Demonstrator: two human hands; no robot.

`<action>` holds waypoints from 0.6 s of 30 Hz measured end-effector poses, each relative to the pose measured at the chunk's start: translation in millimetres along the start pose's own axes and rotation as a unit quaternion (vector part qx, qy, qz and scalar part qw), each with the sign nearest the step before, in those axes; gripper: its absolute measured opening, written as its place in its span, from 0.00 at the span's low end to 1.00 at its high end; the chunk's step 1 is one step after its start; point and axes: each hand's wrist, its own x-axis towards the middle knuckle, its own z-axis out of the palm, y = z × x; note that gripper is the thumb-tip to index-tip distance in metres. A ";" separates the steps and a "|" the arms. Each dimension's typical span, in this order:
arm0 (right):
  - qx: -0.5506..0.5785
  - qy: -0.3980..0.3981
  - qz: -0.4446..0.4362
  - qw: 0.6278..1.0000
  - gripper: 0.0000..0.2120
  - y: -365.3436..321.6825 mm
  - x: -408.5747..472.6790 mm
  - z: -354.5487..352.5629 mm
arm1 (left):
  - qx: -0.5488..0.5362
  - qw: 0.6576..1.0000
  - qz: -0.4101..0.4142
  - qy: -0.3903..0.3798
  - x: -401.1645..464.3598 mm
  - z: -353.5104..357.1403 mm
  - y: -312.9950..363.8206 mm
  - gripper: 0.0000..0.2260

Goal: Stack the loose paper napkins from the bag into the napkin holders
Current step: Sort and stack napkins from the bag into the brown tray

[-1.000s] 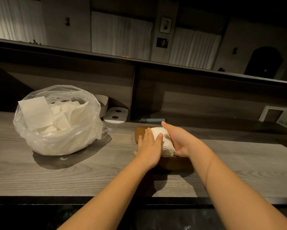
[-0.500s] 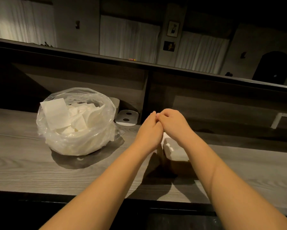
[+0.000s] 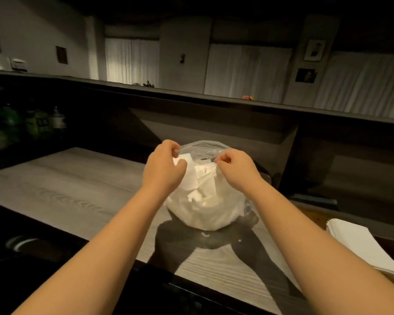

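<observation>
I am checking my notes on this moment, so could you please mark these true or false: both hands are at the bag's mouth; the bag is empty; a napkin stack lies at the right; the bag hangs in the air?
1. Both hands are at the bag's mouth. True: the left hand and right hand pinch the rim of the bag.
2. The bag is empty. False: it holds many loose napkins.
3. A napkin stack lies at the right. True: the stack sits there.
4. The bag hangs in the air. False: it rests on the counter.
</observation>
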 end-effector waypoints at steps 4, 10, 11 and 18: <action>-0.116 -0.030 -0.085 0.989 0.16 -10.9 13.6 8.5 | 0.141 0.989 -0.040 -0.028 24.7 -8.2 -34.2 0.19; -0.263 -0.256 -0.064 0.928 0.33 1.5 27.6 -18.6 | 0.239 0.963 -0.049 -0.113 45.6 -5.8 -37.4 0.16; -0.292 -0.265 -0.059 0.917 0.35 5.5 29.3 -19.3 | 0.217 0.967 -0.054 -0.119 46.5 -4.1 -38.4 0.13; -0.290 -0.270 -0.096 0.913 0.38 23.2 41.7 -1.8 | 0.030 0.999 0.011 -0.033 39.0 8.4 -41.4 0.04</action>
